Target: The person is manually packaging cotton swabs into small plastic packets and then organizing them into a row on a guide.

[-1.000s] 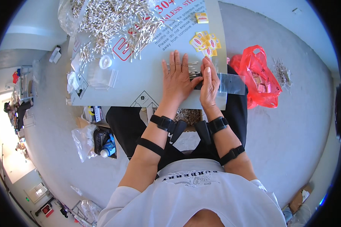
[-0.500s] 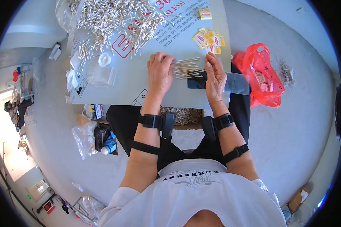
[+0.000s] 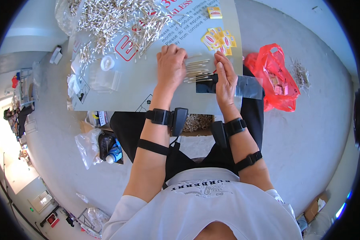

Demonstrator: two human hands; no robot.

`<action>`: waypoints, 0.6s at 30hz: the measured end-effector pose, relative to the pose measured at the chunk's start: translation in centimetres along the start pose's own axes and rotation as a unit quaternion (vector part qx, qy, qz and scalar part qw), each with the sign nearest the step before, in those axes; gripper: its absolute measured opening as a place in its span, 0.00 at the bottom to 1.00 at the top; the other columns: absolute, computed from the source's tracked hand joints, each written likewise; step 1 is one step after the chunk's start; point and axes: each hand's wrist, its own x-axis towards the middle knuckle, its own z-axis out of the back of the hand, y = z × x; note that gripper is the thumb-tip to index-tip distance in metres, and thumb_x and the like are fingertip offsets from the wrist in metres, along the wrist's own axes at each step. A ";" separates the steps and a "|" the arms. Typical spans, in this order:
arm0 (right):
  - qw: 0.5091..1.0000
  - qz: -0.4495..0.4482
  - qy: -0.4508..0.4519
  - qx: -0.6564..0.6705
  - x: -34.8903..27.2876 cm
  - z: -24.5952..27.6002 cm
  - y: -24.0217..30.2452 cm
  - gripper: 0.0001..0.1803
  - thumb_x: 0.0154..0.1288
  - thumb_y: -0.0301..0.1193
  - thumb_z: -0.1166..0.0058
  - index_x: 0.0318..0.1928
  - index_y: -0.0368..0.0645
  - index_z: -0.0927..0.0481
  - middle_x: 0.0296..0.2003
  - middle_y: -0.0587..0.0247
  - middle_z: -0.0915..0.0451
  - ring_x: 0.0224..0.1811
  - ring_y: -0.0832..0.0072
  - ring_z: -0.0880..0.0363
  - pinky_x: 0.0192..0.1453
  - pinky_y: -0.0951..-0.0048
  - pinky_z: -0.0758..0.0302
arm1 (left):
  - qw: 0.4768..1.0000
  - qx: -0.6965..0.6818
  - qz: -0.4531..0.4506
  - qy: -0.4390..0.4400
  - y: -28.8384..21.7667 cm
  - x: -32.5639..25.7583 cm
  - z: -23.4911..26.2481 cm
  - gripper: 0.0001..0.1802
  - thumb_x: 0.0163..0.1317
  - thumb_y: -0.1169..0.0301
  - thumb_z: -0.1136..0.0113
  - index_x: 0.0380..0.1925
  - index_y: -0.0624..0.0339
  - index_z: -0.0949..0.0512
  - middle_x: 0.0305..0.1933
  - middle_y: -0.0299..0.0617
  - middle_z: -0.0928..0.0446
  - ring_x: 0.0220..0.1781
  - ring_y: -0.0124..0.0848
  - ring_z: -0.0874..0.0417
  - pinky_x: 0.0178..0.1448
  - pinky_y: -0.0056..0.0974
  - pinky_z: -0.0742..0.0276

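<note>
A row of cotton swabs (image 3: 197,70) lies side by side on the table between my two hands. At the row's left ends is my left hand (image 3: 171,66), its fingers curled inward and the fingertips hidden from view. My right hand (image 3: 226,80) rests by the right ends, with fingers stretched out and the thumb a little apart. Under the lower swabs and beside my right hand is a dark strip (image 3: 205,87). A clear plastic sheet (image 3: 249,87) extends past the table's right edge.
A large heap of loose swabs (image 3: 108,24) covers the table's far left. Yellow cards (image 3: 218,39) and a yellow packet (image 3: 215,13) lie far right. A round white lid (image 3: 107,63) sits near clear bags (image 3: 108,80). A red plastic bag (image 3: 274,80) stands beyond the right edge.
My left hand has shifted slightly away from me, with its fingers more curled over. The right hand stays by the swab ends. The whole view has shifted a little.
</note>
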 end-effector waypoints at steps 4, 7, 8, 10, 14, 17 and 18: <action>0.999 -0.019 0.014 0.047 0.9 -0.3 -0.1 0.16 0.75 0.31 0.53 0.53 0.32 0.22 0.59 0.56 0.25 0.59 0.73 0.28 0.63 0.75 0.33 | 0.999 0.007 0.003 0.035 -1.4 -0.9 -0.4 0.16 0.57 0.71 0.39 0.46 0.57 0.21 0.55 0.44 0.25 0.62 0.44 0.29 0.64 0.50 0.37; 0.997 -0.024 0.040 0.062 0.9 -0.6 0.3 0.19 0.77 0.33 0.57 0.55 0.30 0.25 0.61 0.54 0.27 0.62 0.71 0.30 0.68 0.71 0.34 | 0.992 0.092 0.007 0.082 -3.3 -3.7 -1.1 0.34 0.61 0.57 0.41 0.65 0.61 0.33 0.72 0.50 0.39 0.75 0.46 0.41 0.75 0.55 0.49; 0.996 -0.034 0.053 0.068 0.8 -0.3 0.3 0.21 0.78 0.34 0.60 0.58 0.28 0.27 0.63 0.52 0.29 0.65 0.69 0.31 0.71 0.69 0.35 | 0.992 0.089 0.005 0.084 -3.9 -4.6 -1.0 0.34 0.61 0.57 0.41 0.65 0.61 0.33 0.72 0.50 0.39 0.75 0.46 0.41 0.75 0.55 0.49; 0.995 -0.048 0.046 0.081 -0.2 0.3 0.7 0.22 0.78 0.35 0.60 0.59 0.28 0.28 0.63 0.52 0.30 0.66 0.68 0.32 0.72 0.68 0.36 | 0.986 0.052 0.029 0.158 -5.3 -6.3 -0.6 0.45 0.61 0.47 0.44 0.71 0.61 0.44 0.77 0.52 0.50 0.79 0.46 0.52 0.78 0.58 0.60; 0.998 -0.040 0.039 0.035 -3.8 1.2 1.5 0.24 0.79 0.38 0.62 0.61 0.29 0.30 0.66 0.51 0.33 0.69 0.67 0.35 0.73 0.68 0.38 | 0.985 0.049 0.024 0.162 -6.5 -8.6 0.4 0.48 0.57 0.46 0.38 0.70 0.63 0.42 0.76 0.53 0.48 0.79 0.46 0.52 0.77 0.60 0.61; 0.998 -0.045 0.036 0.017 -4.1 0.8 1.8 0.25 0.79 0.39 0.62 0.61 0.29 0.30 0.67 0.52 0.35 0.69 0.67 0.36 0.73 0.68 0.39 | 0.986 0.061 0.038 0.147 -6.5 -7.1 -0.1 0.49 0.56 0.46 0.38 0.70 0.65 0.43 0.77 0.54 0.50 0.80 0.46 0.53 0.77 0.60 0.62; 0.998 -0.046 0.038 0.010 -4.0 0.7 1.8 0.26 0.79 0.39 0.63 0.61 0.29 0.30 0.67 0.52 0.35 0.69 0.68 0.36 0.73 0.68 0.39 | 0.987 0.061 0.038 0.147 -6.4 -6.7 -0.4 0.49 0.56 0.46 0.38 0.70 0.65 0.43 0.77 0.54 0.50 0.80 0.46 0.53 0.77 0.60 0.62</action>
